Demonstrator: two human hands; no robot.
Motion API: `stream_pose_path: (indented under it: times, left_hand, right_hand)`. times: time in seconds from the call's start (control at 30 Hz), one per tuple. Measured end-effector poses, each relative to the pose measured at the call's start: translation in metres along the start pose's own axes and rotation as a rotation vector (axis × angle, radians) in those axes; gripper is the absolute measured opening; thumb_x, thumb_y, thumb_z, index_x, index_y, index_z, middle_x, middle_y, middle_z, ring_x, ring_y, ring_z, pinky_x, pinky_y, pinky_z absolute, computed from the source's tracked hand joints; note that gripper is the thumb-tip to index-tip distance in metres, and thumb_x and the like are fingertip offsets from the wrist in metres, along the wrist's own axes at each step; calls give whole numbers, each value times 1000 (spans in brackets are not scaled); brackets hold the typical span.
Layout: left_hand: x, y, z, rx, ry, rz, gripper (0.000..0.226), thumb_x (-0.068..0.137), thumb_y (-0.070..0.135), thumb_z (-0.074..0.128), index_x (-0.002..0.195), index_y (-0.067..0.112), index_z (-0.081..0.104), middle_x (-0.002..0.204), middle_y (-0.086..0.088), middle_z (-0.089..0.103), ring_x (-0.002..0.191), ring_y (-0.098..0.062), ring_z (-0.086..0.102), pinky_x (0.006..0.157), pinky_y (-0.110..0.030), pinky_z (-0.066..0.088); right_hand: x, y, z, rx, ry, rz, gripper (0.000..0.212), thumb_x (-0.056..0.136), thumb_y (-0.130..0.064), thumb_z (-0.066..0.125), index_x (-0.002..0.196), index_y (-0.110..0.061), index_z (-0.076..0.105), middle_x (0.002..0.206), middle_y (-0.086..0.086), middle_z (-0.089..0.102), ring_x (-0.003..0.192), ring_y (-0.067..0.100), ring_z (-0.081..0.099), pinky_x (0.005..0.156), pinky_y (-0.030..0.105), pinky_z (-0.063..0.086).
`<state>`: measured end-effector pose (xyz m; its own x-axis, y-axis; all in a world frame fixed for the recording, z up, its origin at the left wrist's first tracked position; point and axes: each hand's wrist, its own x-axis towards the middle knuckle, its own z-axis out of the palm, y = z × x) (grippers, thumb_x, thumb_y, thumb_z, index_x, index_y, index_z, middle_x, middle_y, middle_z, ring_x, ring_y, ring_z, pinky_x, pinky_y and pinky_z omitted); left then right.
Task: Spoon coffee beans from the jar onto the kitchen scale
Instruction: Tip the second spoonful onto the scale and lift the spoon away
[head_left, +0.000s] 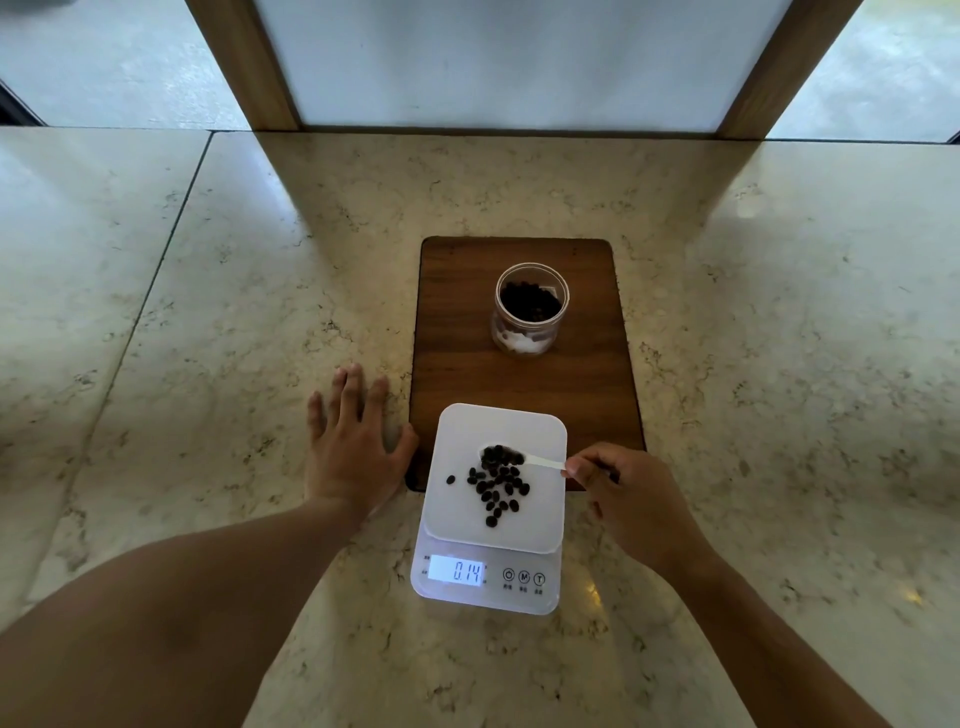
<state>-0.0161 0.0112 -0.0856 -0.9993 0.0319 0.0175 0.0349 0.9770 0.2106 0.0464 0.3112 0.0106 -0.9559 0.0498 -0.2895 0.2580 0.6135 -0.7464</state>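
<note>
A white kitchen scale sits at the near end of a dark wooden board; its display reads 0.14. Several coffee beans lie scattered on its platform. My right hand pinches the handle of a small white spoon, whose bowl, heaped with beans, hovers over the platform's upper middle. An open clear jar with dark beans inside stands upright at the board's far end. My left hand rests flat on the counter, fingers spread, just left of the scale.
The marble counter stretches wide on both sides. A wood-framed frosted panel rises along the far edge, with window glass to either side.
</note>
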Motion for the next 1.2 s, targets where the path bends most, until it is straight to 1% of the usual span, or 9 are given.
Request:
stream_pose_path:
  times: [0.17,0.37,0.6,0.73,0.83,0.97,1.03,1.1,1.2]
  left_hand:
    - [-1,-1,1,0,1,0,76,90,61,31,153,20,24,165,-14,14,153,-26,-3,122,-51,-1]
    - [0,0,1,-2,5,-3,76,89,60,31,153,20,26,165,-15,15,153,-27,-1,122,-51,0]
    - [0,-1,2,-2,7,-4,76,89,61,31,152,20,27,165,-14,15,153,-26,-1,122,-52,1]
    - [0,-1,2,2,5,-1,75,89,62,31,152,21,27,165,-14,14,153,-26,-1,122,-52,1]
    - [0,-1,1,-1,2,-1,75,90,62,31,153,21,26,165,-14,14,153,-26,-2,122,-51,0]
    - [1,0,0,3,-3,0,75,90,62,31,153,21,25,165,-14,12,153,-26,-2,122,-51,-1]
    - [1,0,1,-2,-2,-1,75,90,62,31,153,21,25,165,-14,12,153,-26,-2,122,-50,-3]
    - [0,-1,2,0,4,0,75,90,62,30,152,21,25,165,-14,13,153,-26,-2,122,-50,-3]
    - [0,-2,3,-5,13,2,74,90,61,31,152,21,25,165,-14,14,153,-27,-1,122,-51,-1]
  right_hand:
    - [-1,0,0,74,12,-6,19,94,-20,60,79,-20,71,48,-7,62,39,3,51,43,11,39]
    - [-2,3,3,79,14,-13,17,94,-20,61,81,-24,71,58,-19,66,46,3,58,47,11,43]
    - [-4,6,3,160,14,-16,18,92,-17,63,80,-28,71,70,-3,70,49,10,60,50,22,48]
    - [-9,6,8,261,47,23,22,97,-18,58,80,-28,68,70,-2,72,47,13,60,47,20,48]
    - [-16,6,15,361,75,87,19,99,-21,55,84,-21,67,72,0,74,49,16,66,47,20,50]
    - [-25,9,22,548,106,212,16,99,-23,55,93,-12,65,78,5,78,59,28,73,59,41,57]
    - [-28,14,24,599,145,267,17,99,-24,56,95,-9,63,80,5,79,62,28,74,61,43,58]
    - [-32,20,26,572,219,309,16,98,-26,57,93,-13,64,78,2,78,64,22,73,59,36,58]
    - [-38,31,33,367,353,334,13,95,-29,60,84,-26,65,73,-2,72,66,17,66,59,30,52]
